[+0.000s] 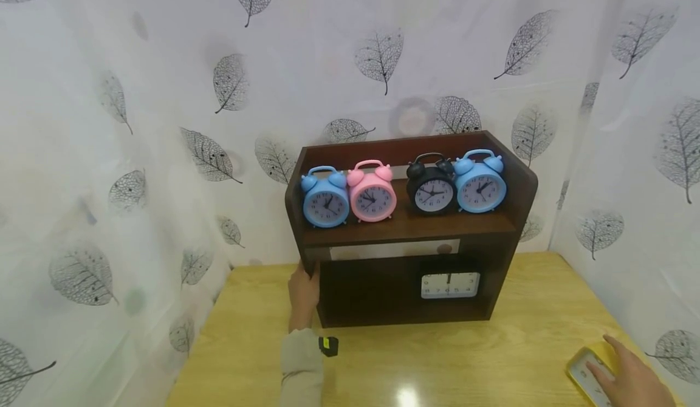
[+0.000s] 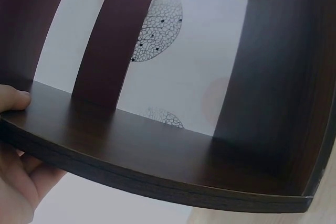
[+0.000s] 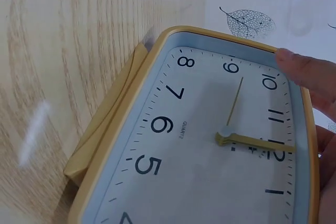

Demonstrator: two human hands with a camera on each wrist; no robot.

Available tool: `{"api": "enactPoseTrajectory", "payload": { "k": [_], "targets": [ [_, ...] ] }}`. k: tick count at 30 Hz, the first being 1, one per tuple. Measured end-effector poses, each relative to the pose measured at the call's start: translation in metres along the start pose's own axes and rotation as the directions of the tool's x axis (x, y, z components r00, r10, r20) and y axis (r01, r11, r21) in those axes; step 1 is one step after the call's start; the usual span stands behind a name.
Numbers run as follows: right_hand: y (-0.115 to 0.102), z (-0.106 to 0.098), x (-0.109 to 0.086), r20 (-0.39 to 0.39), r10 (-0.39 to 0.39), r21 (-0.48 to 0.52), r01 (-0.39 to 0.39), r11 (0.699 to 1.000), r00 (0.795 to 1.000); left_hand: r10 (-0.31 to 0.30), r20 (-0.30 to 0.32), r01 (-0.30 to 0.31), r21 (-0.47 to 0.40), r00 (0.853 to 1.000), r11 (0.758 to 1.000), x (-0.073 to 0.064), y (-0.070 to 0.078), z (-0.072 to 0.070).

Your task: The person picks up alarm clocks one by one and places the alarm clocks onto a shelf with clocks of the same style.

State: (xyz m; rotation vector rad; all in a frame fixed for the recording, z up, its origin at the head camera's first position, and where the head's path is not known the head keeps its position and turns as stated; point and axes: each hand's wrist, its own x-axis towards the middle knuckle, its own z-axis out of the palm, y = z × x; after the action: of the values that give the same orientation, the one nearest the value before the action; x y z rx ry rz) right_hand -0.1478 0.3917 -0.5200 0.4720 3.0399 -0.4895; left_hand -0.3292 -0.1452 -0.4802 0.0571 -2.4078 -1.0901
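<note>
My left hand [image 1: 304,291] grips the left side panel of a dark brown wooden shelf [image 1: 404,229]. In the left wrist view its thumb [image 2: 16,99] lies on the panel's inner face, with the other fingers [image 2: 37,177] around the outside. At the table's right edge, my right hand [image 1: 634,378] holds a yellow-framed rectangular clock [image 3: 210,114] by its top edge. The clock stands tilted on the wood, its white dial turned sideways in the right wrist view. Its lower part is cut off there.
On the upper shelf stand a blue alarm clock [image 1: 326,206], a pink one [image 1: 373,204], a black one [image 1: 434,195] and another blue one [image 1: 481,193]. A white rectangular clock [image 1: 450,285] sits in the lower compartment. Leaf-printed sheeting [image 1: 306,48] surrounds the wooden table [image 1: 415,358].
</note>
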Motion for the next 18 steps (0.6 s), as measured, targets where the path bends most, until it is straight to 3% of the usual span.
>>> {"api": "enactPoseTrajectory", "payload": {
  "k": [7, 11, 14, 18],
  "targets": [
    [0.006, 0.001, 0.008, 0.031, -0.061, 0.014, 0.06, 0.998, 0.998, -0.004, 0.01, 0.004, 0.011, 1.0, 1.0, -0.001, 0.0, -0.002],
    [0.0, 0.002, 0.008, -0.078, -0.107, 0.026, 0.109, 0.994, 0.991, -0.001, 0.009, 0.001, 0.013, 1.0, 1.0, -0.001, 0.001, -0.003],
    [-0.008, 0.004, 0.008, -0.193, -0.137, 0.041, 0.148, 0.988, 0.972, -0.005, 0.02, 0.004, 0.021, 1.0, 1.0, 0.0, 0.001, -0.003],
    [-0.014, 0.003, 0.011, -0.224, -0.165, 0.058, 0.183, 0.981, 0.96, -0.004, 0.032, 0.003, 0.025, 0.999, 1.0, 0.0, 0.001, -0.003]
  ]
}}
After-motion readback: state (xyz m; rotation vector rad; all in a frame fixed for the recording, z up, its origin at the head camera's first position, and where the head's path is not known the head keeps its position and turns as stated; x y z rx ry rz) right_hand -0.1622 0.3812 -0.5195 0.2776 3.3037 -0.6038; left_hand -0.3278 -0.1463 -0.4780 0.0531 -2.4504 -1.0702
